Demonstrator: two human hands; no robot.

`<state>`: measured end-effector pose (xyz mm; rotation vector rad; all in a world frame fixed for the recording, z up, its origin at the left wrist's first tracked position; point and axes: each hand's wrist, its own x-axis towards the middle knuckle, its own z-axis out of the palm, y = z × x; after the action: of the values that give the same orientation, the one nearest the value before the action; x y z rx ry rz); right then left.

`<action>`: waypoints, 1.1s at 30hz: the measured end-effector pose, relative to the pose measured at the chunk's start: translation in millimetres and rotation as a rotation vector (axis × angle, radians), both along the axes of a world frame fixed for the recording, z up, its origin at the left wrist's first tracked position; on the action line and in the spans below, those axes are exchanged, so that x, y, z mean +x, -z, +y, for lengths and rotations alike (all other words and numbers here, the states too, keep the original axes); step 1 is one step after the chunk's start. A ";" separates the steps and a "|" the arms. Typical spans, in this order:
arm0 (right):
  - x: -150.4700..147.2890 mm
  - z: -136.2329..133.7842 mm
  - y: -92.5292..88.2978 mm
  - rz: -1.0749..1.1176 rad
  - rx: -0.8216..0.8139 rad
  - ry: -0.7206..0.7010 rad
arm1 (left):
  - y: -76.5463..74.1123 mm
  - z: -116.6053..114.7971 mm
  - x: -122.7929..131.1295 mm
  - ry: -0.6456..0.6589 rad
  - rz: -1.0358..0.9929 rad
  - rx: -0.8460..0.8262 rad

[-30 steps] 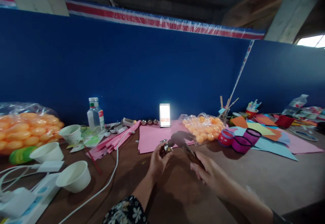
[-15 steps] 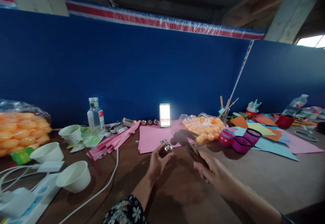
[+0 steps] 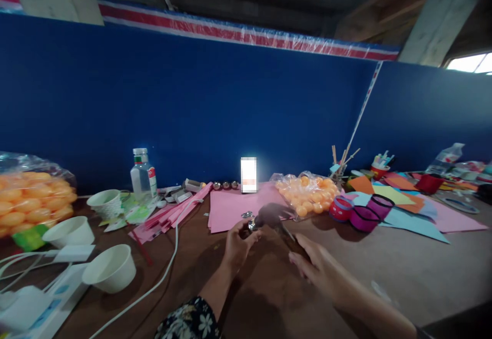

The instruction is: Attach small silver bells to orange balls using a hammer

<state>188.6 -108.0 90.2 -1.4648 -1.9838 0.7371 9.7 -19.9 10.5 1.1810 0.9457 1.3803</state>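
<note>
Between the thumb and fingers of my left hand (image 3: 239, 244) is a shiny silver ball (image 3: 251, 225), held low over the brown table (image 3: 265, 288). My right hand (image 3: 309, 257) grips the handle of a hammer (image 3: 274, 216); its dark head, blurred, is right beside the silver ball. Whether head and ball touch, I cannot tell. Just behind the ball, small silver pieces (image 3: 247, 214) lie at the front of the pink paper (image 3: 226, 208). Several more silver balls (image 3: 226, 185) stand in a row at the paper's back edge.
Orange balls in a clear bag (image 3: 307, 193) lie right of the paper, with purple mesh cups (image 3: 364, 218) beyond. At left are white bowls (image 3: 109, 268), a power strip (image 3: 61, 295), a white cable (image 3: 175, 252) and a clear bottle (image 3: 143, 177).
The hammer head has moved down and slightly left to the ball in my left hand. My right hand has shifted slightly left and down; my left hand stays nearly in place.
</note>
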 end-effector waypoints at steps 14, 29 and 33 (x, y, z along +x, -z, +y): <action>-3.4 -1.9 -6.8 0.019 0.028 -0.040 | 14.3 4.7 0.5 -0.039 0.125 0.085; 1.5 -6.5 -2.0 0.110 -0.117 0.039 | 4.5 2.6 -2.3 0.118 -0.132 0.023; 4.4 -6.7 -6.8 0.101 -0.094 0.058 | 3.7 2.7 -2.7 0.149 -0.197 0.007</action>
<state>193.0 -114.7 97.1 -1.5018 -1.8460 0.8727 7.0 -17.3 6.9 1.0762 0.7012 1.3521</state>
